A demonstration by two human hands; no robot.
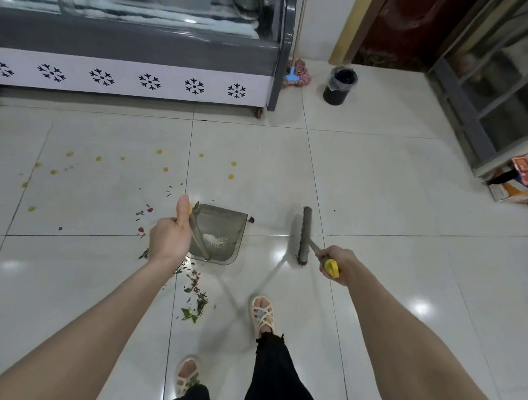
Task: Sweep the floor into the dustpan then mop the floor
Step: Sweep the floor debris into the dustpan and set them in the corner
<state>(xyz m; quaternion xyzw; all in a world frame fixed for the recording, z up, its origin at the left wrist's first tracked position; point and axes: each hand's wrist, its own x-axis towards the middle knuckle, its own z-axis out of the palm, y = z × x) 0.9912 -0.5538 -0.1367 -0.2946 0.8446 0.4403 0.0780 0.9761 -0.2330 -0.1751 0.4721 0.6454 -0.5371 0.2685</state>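
Note:
My left hand (170,238) grips the upright handle of a grey dustpan (223,233), thumb up along the yellow tip. The pan sits low over the white tile floor (379,192). My right hand (337,265) holds the yellow grip of a grey broom; its brush head (303,236) is to the right of the pan, apart from it. Green leaf scraps and dark bits (195,303) lie on the tiles below and left of the pan. Yellow stains (165,169) dot the floor further ahead. A mop (298,74) with a blue clamp leans in the far corner.
A glass display freezer (125,81) with a snowflake panel runs along the far wall. A black lined bin (339,85) stands beside the mop. A metal cabinet (482,100) and cardboard boxes (524,180) are on the right. My sandalled feet (262,314) stand near the scraps.

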